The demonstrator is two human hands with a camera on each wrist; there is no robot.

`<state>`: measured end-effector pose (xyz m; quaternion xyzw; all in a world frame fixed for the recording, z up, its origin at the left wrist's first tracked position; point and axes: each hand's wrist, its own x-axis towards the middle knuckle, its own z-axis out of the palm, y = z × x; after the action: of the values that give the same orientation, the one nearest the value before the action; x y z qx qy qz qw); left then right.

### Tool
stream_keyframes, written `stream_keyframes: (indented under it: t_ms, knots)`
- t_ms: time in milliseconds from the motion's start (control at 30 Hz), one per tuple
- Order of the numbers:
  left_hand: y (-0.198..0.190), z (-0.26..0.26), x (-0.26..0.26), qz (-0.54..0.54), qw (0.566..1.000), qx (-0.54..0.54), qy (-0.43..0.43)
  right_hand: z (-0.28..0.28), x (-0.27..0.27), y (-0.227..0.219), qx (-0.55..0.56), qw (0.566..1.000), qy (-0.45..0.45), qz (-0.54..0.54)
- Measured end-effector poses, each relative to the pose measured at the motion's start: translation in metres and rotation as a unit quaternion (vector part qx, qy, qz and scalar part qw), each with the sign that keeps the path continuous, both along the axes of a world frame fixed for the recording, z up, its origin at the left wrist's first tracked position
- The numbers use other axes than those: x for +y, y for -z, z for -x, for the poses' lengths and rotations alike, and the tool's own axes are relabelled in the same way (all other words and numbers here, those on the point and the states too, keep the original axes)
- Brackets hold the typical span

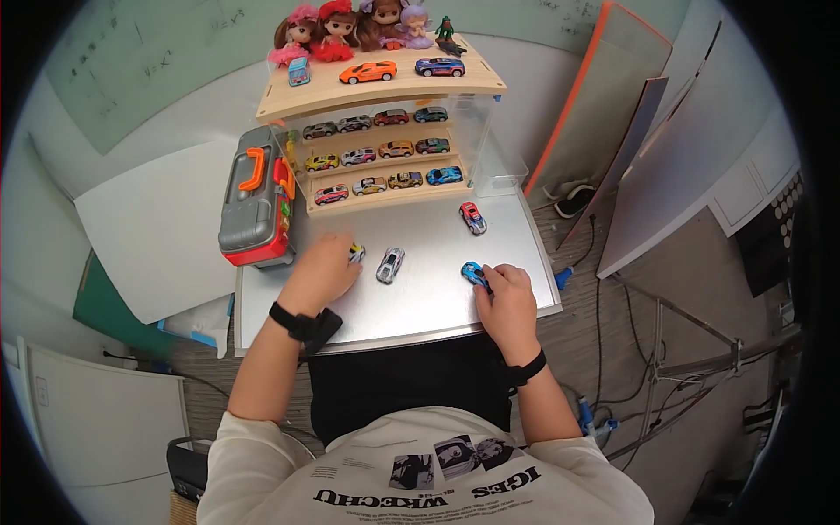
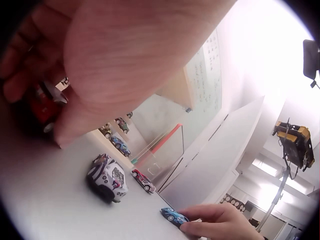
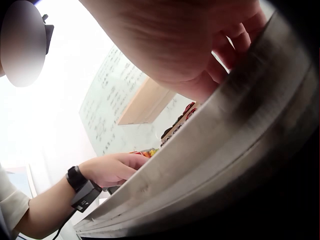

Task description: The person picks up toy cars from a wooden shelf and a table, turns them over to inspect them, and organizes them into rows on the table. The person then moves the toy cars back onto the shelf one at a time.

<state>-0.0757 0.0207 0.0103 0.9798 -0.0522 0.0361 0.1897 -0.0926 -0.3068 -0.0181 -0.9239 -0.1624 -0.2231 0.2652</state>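
Note:
My left hand [image 1: 327, 269] grips a toy car [image 1: 357, 253] low over the silver tabletop, its fingers covering most of it. In the left wrist view the red side of this toy car [image 2: 45, 106] shows beneath the fingers. To its right stands a silver-white toy car [image 1: 390, 265]. Thumb and fingers of my right hand [image 1: 510, 302] pinch a blue toy car [image 1: 473, 274] near the right front of the tabletop; the left wrist view shows that blue car [image 2: 174, 216] from the side. Farther back is a red and blue toy car [image 1: 472, 218].
A wooden display case [image 1: 455, 83] with clear sides holds rows of toy cars. Dolls [image 1: 337, 33] and several vehicles, including an orange car [image 1: 368, 72], stand on its top. A grey and red toolbox [image 1: 254, 206] flanks it. The tabletop's front edge [image 1: 420, 339] lies close to my body.

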Motion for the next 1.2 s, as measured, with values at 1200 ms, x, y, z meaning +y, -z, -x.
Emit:
stream_keyframes:
  t_ms: [1200]
  knots:
    - [0.045,0.086,0.005,0.572,0.796,-0.106,-0.169,-0.169,0.143,-0.003,0.303,0.887,-0.315,-0.152]
